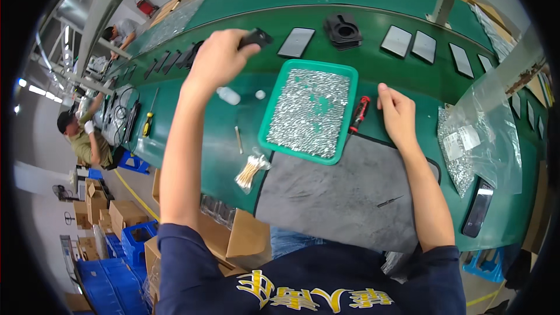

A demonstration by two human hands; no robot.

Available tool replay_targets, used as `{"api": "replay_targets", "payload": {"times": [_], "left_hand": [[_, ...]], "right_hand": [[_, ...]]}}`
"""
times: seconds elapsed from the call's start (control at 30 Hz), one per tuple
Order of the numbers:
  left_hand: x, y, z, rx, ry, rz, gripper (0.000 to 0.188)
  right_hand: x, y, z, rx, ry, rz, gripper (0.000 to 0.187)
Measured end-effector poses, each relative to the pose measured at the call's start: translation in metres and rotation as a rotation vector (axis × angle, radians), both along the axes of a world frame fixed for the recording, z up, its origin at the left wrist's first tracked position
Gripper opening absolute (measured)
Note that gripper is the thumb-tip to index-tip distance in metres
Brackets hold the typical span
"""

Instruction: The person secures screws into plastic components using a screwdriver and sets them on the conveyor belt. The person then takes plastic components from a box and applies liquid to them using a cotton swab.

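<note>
Raised over the far left of the bench, my left hand (217, 61) is closed on a small black block-shaped part (256, 38); motion blurs it, and its kind is unclear. My right hand (398, 111) rests loosely curled, one finger stretched out and no object visible in it. Just left of it lies a red-and-black screwdriver (360, 114), against the edge of a green tray (353, 90) full of small silvery metal pieces. Below the tray a grey mat (332, 198) is spread, with a thin dark bit (389, 201) on it.
Phone-like panels (296, 42) and a stack of black parts with round holes (343, 30) line the far side. Cotton swabs (251, 172) and a white bottle (228, 95) lie left of the tray. A clear bag (458, 146) and phone (478, 209) are right; co-workers sit left.
</note>
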State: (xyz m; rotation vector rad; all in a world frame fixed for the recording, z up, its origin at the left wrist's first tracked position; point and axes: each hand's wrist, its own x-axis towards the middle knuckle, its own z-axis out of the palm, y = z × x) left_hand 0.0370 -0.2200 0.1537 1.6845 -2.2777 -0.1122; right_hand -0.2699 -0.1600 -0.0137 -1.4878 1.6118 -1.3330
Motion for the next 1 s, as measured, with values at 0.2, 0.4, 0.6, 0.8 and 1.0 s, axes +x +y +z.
{"api": "replay_targets", "payload": {"times": [0.2,0.4,0.6,0.8,1.0], "left_hand": [[0.058,-0.162,-0.113,-0.133,-0.508,0.214,0.018],[0.106,-0.211,-0.177,0.056,-0.524,0.460,0.032],[-0.016,-0.176,-0.150,0.024,-0.202,0.304,0.085],[-0.051,-0.170,-0.169,0.181,-0.088,0.259,0.083],[-0.029,-0.123,-0.139,-0.177,0.112,0.197,0.068]], "right_hand": [[0.005,-0.002,-0.002,0.012,-0.102,0.056,0.044],[0.004,-0.005,-0.007,-0.007,-0.050,0.077,0.043],[-0.005,-0.010,-0.016,-0.019,-0.037,0.017,0.042],[0.000,-0.006,-0.010,0.018,-0.050,0.030,0.046],[0.001,-0.008,-0.020,-0.009,0.042,0.083,0.051]]}}
